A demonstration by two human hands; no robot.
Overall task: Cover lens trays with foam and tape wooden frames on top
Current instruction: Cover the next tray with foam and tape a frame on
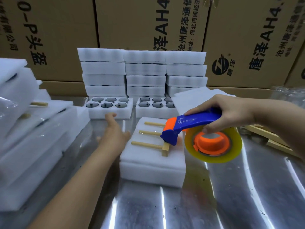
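A foam-covered lens tray (pixel 151 164) lies on the metal table in front of me, with a wooden frame (pixel 149 143) of thin sticks resting on its top. My right hand (pixel 226 111) grips a blue and orange tape dispenser (pixel 194 129) with a yellowish tape roll (pixel 212 146); its nose presses on the frame's right end. My left hand (pixel 115 131) hovers open at the tray's left edge, fingers spread, holding nothing. Two uncovered lens trays (pixel 109 108) (pixel 156 108) with dark round lenses sit just behind.
Stacks of white foam trays (pixel 143 71) stand against cardboard boxes (pixel 148 22) at the back. Finished foam packs with frames (pixel 33 129) pile up at the left. A loose foam sheet (pixel 194 98) lies right of the open trays. Spare wooden frames (pixel 270 138) lie at the right.
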